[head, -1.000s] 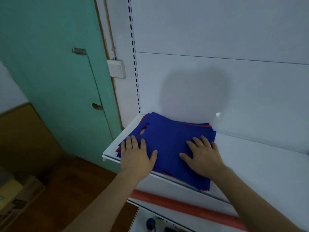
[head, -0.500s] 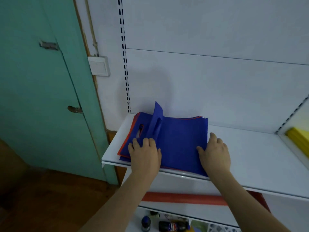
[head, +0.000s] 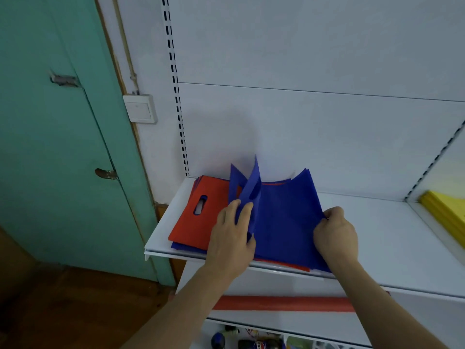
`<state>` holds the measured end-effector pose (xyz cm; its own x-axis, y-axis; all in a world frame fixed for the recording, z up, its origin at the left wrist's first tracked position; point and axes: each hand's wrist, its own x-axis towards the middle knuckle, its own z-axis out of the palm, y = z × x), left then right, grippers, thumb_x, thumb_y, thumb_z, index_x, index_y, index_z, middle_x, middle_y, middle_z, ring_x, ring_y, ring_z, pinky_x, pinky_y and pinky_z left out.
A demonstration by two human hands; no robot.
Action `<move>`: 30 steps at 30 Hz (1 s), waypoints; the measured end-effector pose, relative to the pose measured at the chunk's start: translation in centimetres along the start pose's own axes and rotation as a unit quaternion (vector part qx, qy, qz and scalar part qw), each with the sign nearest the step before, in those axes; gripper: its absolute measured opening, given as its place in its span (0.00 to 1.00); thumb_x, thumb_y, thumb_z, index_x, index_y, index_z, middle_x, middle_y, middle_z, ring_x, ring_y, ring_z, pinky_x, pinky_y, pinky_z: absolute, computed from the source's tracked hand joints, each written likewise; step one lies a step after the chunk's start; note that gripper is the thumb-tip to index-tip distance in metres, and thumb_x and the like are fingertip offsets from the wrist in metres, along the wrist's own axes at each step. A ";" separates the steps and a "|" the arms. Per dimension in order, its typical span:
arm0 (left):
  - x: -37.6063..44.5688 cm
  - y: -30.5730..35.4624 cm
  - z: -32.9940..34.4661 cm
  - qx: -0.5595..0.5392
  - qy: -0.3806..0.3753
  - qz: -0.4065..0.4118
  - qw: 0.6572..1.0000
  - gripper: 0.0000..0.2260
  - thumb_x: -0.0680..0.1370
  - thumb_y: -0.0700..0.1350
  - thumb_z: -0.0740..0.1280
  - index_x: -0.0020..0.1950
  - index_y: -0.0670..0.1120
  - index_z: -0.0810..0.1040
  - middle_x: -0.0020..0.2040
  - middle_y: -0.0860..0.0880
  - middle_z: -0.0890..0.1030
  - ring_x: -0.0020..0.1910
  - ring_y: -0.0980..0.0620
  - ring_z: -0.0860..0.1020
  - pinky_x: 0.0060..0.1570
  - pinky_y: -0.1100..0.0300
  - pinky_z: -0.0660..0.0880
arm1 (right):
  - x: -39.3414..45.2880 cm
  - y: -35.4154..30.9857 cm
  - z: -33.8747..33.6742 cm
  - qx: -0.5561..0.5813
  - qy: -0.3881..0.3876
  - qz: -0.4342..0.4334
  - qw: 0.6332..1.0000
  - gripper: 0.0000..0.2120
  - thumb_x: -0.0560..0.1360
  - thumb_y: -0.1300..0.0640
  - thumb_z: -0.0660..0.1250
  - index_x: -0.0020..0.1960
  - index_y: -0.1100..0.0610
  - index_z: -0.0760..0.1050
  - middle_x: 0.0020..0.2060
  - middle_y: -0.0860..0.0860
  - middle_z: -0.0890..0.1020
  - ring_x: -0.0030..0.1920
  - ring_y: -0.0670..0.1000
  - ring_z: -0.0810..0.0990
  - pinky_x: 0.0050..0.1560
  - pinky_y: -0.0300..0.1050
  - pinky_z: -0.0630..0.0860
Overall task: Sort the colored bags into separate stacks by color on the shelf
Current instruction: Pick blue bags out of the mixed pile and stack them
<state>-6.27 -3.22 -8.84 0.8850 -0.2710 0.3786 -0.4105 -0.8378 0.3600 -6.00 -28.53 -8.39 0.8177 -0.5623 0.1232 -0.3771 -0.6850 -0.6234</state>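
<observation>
A mixed pile of flat bags lies at the left end of the white shelf (head: 392, 248). Several blue bags (head: 284, 222) on top are lifted and curled upward. My left hand (head: 232, 236) grips their left edge near the handle cutouts, fingers curled round it. My right hand (head: 336, 233) pinches their right edge. Underneath, a red bag (head: 201, 215) with a handle slot is uncovered on the left, with more blue and red edges showing below it.
A yellow stack (head: 445, 212) lies in the neighbouring shelf bay at the far right. A teal door (head: 57, 147) and a wall switch (head: 139, 109) stand to the left. Bottles (head: 259, 345) sit on the lower shelf beneath a red strip (head: 284, 303).
Both hands went from pressing flat on the pile to gripping the blue bags' edges. The blue bags rose and shifted right, uncovering the red bag.
</observation>
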 end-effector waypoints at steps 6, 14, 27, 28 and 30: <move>0.8 -1.7 0.7 0.080 -0.039 -0.033 0.995 0.24 0.82 0.60 0.61 0.74 0.50 0.71 0.75 0.49 0.68 0.73 0.47 0.68 0.66 0.50 0.73 | 1.7 1.2 -0.8 0.024 -0.040 0.005 0.999 0.05 0.80 0.56 0.65 0.51 0.57 0.76 0.44 0.52 0.83 0.43 0.55 0.80 0.45 0.54 0.80; 3.3 -2.8 0.8 0.048 -0.013 -0.124 0.991 0.30 0.81 0.65 0.61 0.77 0.48 0.67 0.69 0.46 0.76 0.67 0.45 0.74 0.62 0.50 0.75 | 2.2 1.9 -2.7 0.110 0.049 -0.080 0.990 0.10 0.83 0.58 0.60 0.50 0.46 0.76 0.39 0.43 0.82 0.40 0.50 0.80 0.42 0.50 0.75; 9.6 -1.2 -2.7 -0.493 0.146 -0.106 0.851 0.02 0.84 0.55 0.69 0.55 0.61 0.80 0.49 0.54 0.85 0.47 0.55 0.84 0.42 0.67 0.77 | 0.2 1.7 -6.8 0.254 0.161 -0.105 0.948 0.03 0.84 0.44 0.64 0.56 0.37 0.71 0.49 0.37 0.81 0.47 0.41 0.80 0.44 0.48 0.77; 9.5 -1.1 -3.0 -0.491 0.149 -0.084 0.854 0.04 0.84 0.57 0.67 0.57 0.62 0.80 0.51 0.56 0.85 0.48 0.58 0.84 0.44 0.69 0.77 | 0.0 1.8 -6.8 0.251 0.151 -0.104 0.951 0.03 0.85 0.45 0.63 0.57 0.36 0.70 0.50 0.36 0.81 0.48 0.40 0.80 0.44 0.48 0.77; 8.9 -1.2 -3.2 -0.478 0.124 -0.063 0.867 0.06 0.85 0.57 0.65 0.61 0.60 0.79 0.55 0.59 0.85 0.52 0.61 0.83 0.47 0.70 0.77 | -0.4 2.1 -6.5 0.238 0.111 -0.102 0.959 0.08 0.85 0.49 0.61 0.59 0.35 0.68 0.53 0.35 0.80 0.52 0.40 0.79 0.47 0.47 0.76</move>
<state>1.43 -3.12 -3.17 0.9102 0.0048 0.4142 -0.4135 -0.0457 0.9093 -9.96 -32.71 -4.70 0.7199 -0.5611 0.4086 0.0652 -0.5314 -0.8446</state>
